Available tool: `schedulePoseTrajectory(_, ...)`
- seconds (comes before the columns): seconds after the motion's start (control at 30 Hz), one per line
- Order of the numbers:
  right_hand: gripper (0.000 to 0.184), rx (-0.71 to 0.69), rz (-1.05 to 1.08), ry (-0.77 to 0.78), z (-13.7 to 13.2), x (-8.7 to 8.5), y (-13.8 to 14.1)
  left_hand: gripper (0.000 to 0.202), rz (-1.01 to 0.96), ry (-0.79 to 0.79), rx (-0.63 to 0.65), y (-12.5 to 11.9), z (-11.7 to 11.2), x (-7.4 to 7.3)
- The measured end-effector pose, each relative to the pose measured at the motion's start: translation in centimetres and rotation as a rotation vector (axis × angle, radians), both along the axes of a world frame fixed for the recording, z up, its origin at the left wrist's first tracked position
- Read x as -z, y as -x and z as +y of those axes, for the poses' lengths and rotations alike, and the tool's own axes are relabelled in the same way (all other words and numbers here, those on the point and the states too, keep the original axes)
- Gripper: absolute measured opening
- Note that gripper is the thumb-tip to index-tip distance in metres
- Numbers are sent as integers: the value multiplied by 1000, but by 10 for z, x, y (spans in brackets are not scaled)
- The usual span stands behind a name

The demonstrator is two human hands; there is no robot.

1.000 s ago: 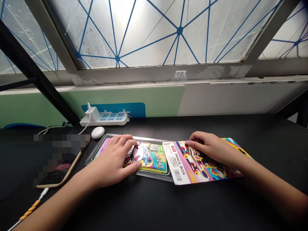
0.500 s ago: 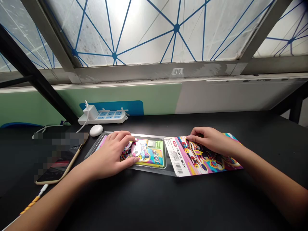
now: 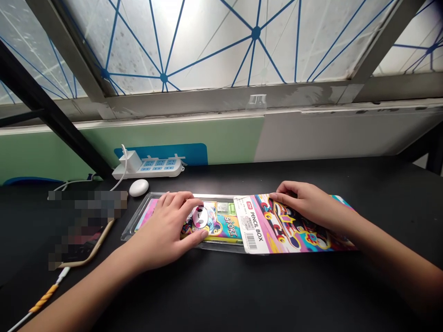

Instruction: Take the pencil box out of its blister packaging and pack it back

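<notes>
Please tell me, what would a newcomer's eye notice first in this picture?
Probably the colourful card at right of centre, with the right hand at its far edge. To its left, the left hand lies over a bright box in a clear tray. Above, blue lines cross the pale window.

The left hand (image 3: 169, 230) lies palm down, thumb spread from bent fingers, bare forearm (image 3: 93, 286) angled toward the tabletop's (image 3: 221, 290) far edge. The right hand (image 3: 302, 203), nearer the far right corner, curls its fingers beyond an extended thumb.
</notes>
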State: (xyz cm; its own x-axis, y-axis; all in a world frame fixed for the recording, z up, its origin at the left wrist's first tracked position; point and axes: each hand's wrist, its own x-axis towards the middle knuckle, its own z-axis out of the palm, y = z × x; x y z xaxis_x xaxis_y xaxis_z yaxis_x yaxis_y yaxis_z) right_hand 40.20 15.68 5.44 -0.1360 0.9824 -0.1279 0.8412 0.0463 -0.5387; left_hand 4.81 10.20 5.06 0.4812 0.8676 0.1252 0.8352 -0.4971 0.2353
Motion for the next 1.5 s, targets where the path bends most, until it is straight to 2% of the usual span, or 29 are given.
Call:
schedulePoseTrajectory(0.27, 52, -86, -27, 20, 12, 5, -20, 53, 23, -4, 42, 5, 2, 1)
schedulePoseTrajectory(0.47, 53, -88, -55, 12, 17, 1, -34, 55, 18, 34, 58, 6, 2, -2)
schedulePoseTrajectory(0.83, 50, -47, -45, -29, 1, -5, -10, 57, 13, 33, 62, 5, 4, -2)
schedulePoseTrajectory(1.07, 50, -82, -47, 6, 1, -1, -11, 57, 42, 18, 63, 5, 5, 0)
schedulePoseTrajectory(1.23, 45, -134, -7, -34, -10, 2, 15, 57, 59, -3, 72, 5, 4, 1)
schedulePoseTrajectory(1.33, 43, -174, -17, -5, -16, 5, 29, 56, 63, -8, 100, 5, 4, 1)
schedulePoseTrajectory(1.43, 42, -195, 17, 66, -17, 7, 26, 57, 61, -3, 119, 4, 4, -1)
schedulePoseTrajectory(1.5, 44, -192, 13, 61, -15, 7, 19, 57, 60, 6, 118, 4, 4, -2)
